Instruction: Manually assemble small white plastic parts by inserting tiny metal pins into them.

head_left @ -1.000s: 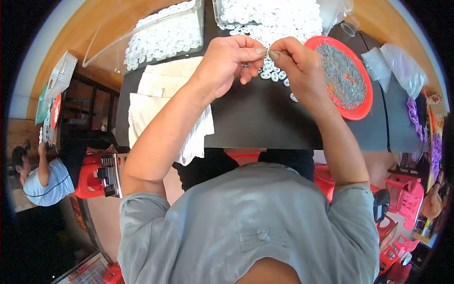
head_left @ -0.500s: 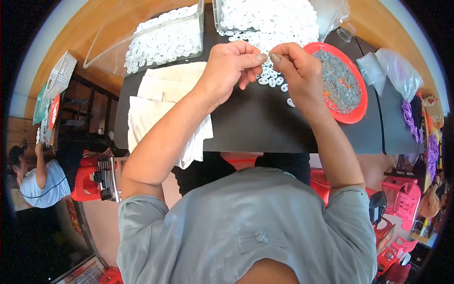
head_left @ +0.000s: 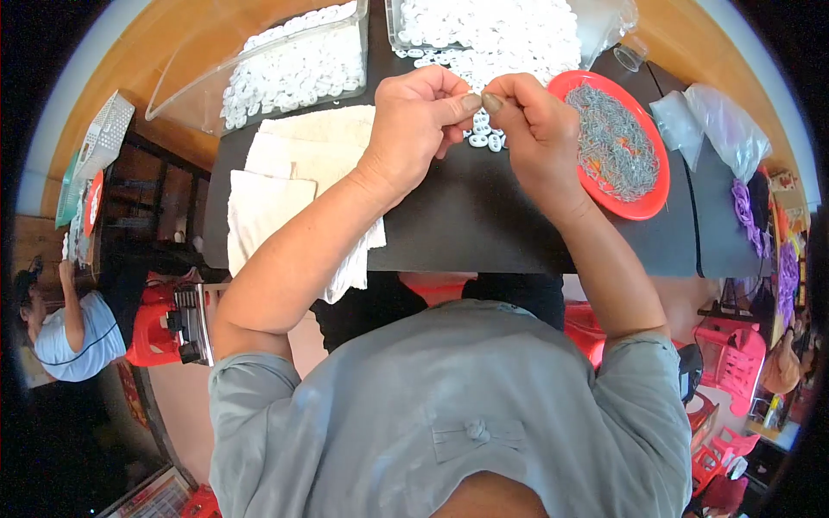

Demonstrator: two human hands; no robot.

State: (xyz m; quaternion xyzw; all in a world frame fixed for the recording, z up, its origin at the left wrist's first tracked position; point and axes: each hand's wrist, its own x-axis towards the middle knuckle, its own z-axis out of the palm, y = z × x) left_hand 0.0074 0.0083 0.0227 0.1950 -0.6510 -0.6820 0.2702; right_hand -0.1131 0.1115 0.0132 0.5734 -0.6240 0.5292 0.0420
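Note:
My left hand point(head_left: 416, 116) and my right hand point(head_left: 540, 125) meet over the dark table, thumbs and forefingers pinched close together. Whatever sits between the fingertips is too small and too covered to make out. Just below and beyond the fingers lie small white oval pieces point(head_left: 480, 141) with two holes each. These run back into a large heap point(head_left: 518, 39) at the table's far side. Right of my right hand, a red plate point(head_left: 654, 203) holds a tangled pile of thin metal pins point(head_left: 615, 142), with some orange showing through.
A clear bin point(head_left: 298, 78) of white pieces stands far left, tipped toward me. Folded cream cloths point(head_left: 275, 203) lie left on the table point(head_left: 466, 229). Clear plastic bags point(head_left: 725, 129) rest at the right. Another person point(head_left: 82, 332) works at far left.
My hands have drawn slightly closer together, the right one shifting a little left. Both stay pinched. The whole view has moved slightly.

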